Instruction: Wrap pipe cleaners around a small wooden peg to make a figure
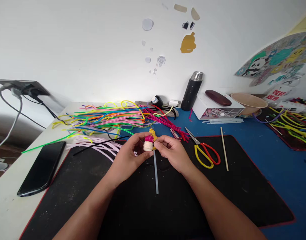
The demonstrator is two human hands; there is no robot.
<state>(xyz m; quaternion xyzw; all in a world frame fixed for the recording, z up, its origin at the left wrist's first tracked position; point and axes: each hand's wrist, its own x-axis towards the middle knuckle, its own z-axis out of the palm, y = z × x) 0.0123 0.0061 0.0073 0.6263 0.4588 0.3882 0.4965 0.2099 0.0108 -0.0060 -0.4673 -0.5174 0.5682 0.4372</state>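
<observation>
Between my two hands is a small figure (148, 145) wound from fuzzy pipe cleaners, cream below and magenta above, with a yellow part (153, 134) at its right and top. My left hand (132, 150) grips its left side with thumb and fingers. From the right, my right hand (171, 151) pinches the yellow part; the fingertips partly hide it. Just below the figure, a translucent glue stick (156, 173) lies on the black mat (132, 206). Scissors (203, 151) with one yellow and one red handle rest to the right of my right hand.
Bundles of coloured pipe cleaners (110, 116) spread along the back. A phone (42, 168) lies at left, a wooden stick (224, 148) at right. Behind stand a black thermos (192, 91), a white box (205, 106) and a beige bowl (250, 101). More pipe cleaners (293, 123) lie far right.
</observation>
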